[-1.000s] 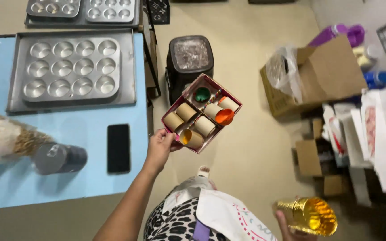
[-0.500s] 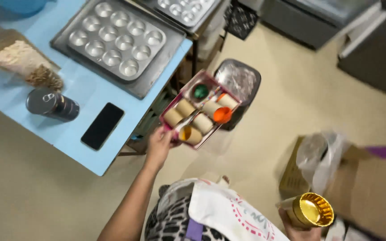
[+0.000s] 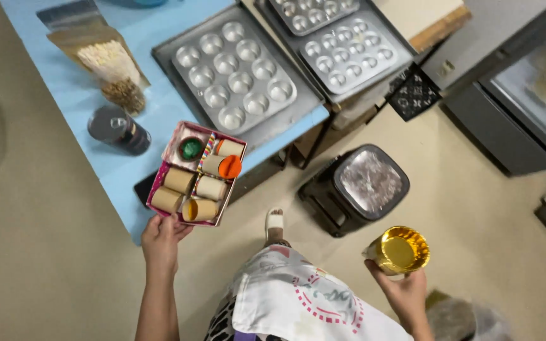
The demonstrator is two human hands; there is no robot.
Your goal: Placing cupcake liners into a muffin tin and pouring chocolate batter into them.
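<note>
Hands work well apart, each closed on its own load. Left hand (image 3: 162, 243) pinches the near edge of a shallow pink cardboard box (image 3: 196, 173), held over the near edge of the pale-blue table (image 3: 64, 95); the box carries about 7 short kraft-paper rolls, 1 showing an orange end and 1 a green end. Right hand (image 3: 406, 293) grips from below a nested stack of shiny gold foil cups (image 3: 399, 249), at right above the beige floor. A level box and a thumb pressed on the rim would likely keep the loose rolls from tipping out. Far on the table lie 2 dull grey metal muffin trays (image 3: 235, 72), a dark cylindrical tin (image 3: 118, 129) and a clear-windowed kraft pouch of grain (image 3: 105, 63). Between the hands stands a black bin with a crinkled clear liner (image 3: 368, 186).
</note>
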